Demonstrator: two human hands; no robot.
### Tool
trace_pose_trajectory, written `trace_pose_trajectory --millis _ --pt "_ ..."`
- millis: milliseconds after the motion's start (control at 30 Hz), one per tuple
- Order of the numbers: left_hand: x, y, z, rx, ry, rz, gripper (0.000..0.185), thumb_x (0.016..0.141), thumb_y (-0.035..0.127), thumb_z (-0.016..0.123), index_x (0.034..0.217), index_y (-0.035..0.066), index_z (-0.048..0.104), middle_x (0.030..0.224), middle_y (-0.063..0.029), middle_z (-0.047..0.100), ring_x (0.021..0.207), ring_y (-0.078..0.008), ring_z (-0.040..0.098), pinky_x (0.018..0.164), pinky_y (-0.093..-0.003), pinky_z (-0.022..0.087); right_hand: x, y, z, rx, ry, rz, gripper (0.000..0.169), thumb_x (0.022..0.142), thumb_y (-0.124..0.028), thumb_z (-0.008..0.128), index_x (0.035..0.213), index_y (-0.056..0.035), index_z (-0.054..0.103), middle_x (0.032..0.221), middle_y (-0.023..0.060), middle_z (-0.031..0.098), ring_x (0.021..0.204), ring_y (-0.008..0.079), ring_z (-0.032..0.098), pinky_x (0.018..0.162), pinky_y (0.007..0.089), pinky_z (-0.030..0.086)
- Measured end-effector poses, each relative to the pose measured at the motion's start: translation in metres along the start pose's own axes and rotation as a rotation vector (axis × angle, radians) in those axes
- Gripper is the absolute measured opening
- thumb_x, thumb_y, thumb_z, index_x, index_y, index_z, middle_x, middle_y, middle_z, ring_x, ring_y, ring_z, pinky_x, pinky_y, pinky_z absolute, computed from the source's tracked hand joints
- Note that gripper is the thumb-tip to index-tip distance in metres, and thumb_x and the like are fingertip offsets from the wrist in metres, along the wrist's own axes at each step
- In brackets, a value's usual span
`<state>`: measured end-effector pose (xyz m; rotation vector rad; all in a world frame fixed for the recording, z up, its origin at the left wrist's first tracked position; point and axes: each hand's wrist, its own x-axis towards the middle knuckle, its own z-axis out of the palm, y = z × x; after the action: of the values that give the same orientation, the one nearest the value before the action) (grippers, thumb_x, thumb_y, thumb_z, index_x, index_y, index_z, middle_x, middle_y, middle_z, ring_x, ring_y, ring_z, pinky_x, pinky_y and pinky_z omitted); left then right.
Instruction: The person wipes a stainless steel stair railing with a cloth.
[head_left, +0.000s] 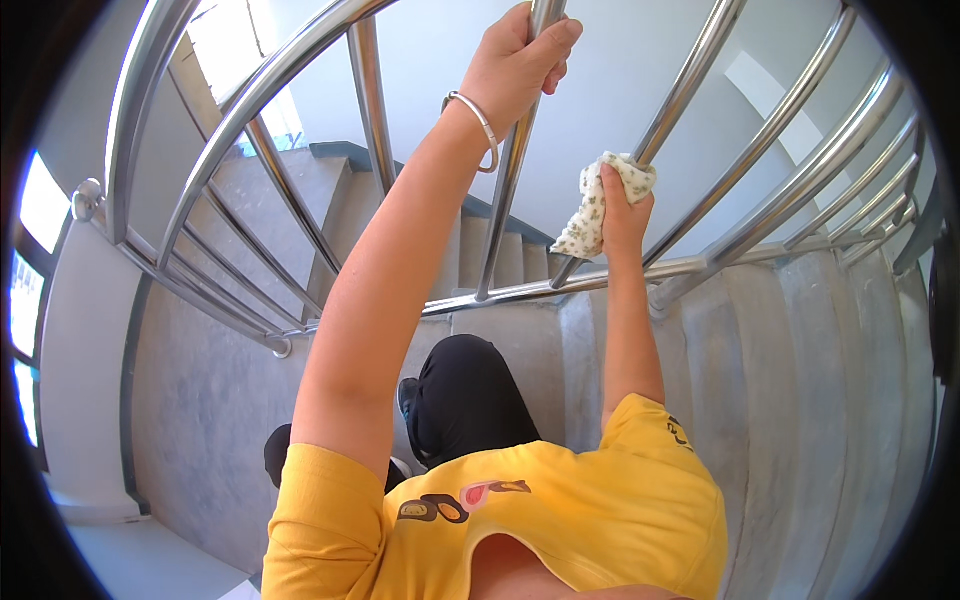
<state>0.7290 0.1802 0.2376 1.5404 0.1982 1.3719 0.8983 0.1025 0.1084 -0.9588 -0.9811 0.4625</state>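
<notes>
Near the top of the head view, my left hand (521, 60) is wrapped around a shiny metal baluster (504, 202) of the stair railing. A silver bangle (480, 124) circles that wrist. Lower and to the right, my right hand (628, 221) grips a white cloth (592, 217) with a small green print. The cloth is folded around another metal baluster (679, 94), and my thumb presses on it. The baluster's stretch inside the cloth is hidden.
A bottom rail (525, 289) joins the balusters. Concrete steps (757, 375) lie to the right, and a landing (202, 405) to the left. Beyond the railing, another flight (469, 251) runs along a white wall. My bent knee (472, 390) is close to the railing.
</notes>
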Motion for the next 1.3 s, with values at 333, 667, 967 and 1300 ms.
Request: trace_pose_trajectory --millis 333,667,967,1300 --pt "-0.002 0.003 0.005 0.049 0.014 0.045 0.021 0.092 0.027 0.055 0.086 0.008 0.048 0.062 0.0026 0.045 0.05 -0.0066 0.043 0.045 -0.0213 0.036 0.081 -0.1 0.026 0.018 -0.016 -0.253 0.038 0.082 -0.032 0.07 0.102 0.0005 0.062 0.088 0.0068 0.065 0.075 0.0135 0.063 0.066 0.025 0.051" --pt "-0.006 0.007 0.009 0.088 0.077 0.016 0.023 0.093 0.029 0.054 0.086 0.007 0.049 0.063 0.0034 0.044 0.053 -0.006 0.042 0.048 -0.0203 0.036 -0.015 0.02 -0.005 -0.117 0.073 -0.067 0.027 0.084 -0.02 0.068 0.097 0.001 0.058 0.085 0.0046 0.064 0.076 0.0104 0.06 0.068 0.025 0.05" --pt "-0.005 0.006 0.006 0.086 0.082 0.013 0.023 0.092 0.029 0.055 0.087 0.007 0.049 0.063 0.0024 0.045 0.052 -0.0062 0.043 0.047 -0.0208 0.037 -0.092 0.133 -0.04 -0.179 0.086 0.08 0.02 0.08 -0.014 0.07 0.091 -0.0004 0.06 0.081 0.003 0.063 0.073 0.0106 0.058 0.069 0.0275 0.047" --pt "-0.003 -0.002 0.006 0.057 0.059 0.046 0.021 0.093 0.027 0.055 0.084 0.009 0.048 0.06 0.0029 0.045 0.049 -0.0057 0.043 0.044 -0.0207 0.037 0.003 0.003 0.002 -0.079 0.138 -0.087 0.024 0.081 -0.016 0.071 0.096 -0.0008 0.061 0.089 0.0049 0.065 0.079 0.0104 0.062 0.071 0.0239 0.049"
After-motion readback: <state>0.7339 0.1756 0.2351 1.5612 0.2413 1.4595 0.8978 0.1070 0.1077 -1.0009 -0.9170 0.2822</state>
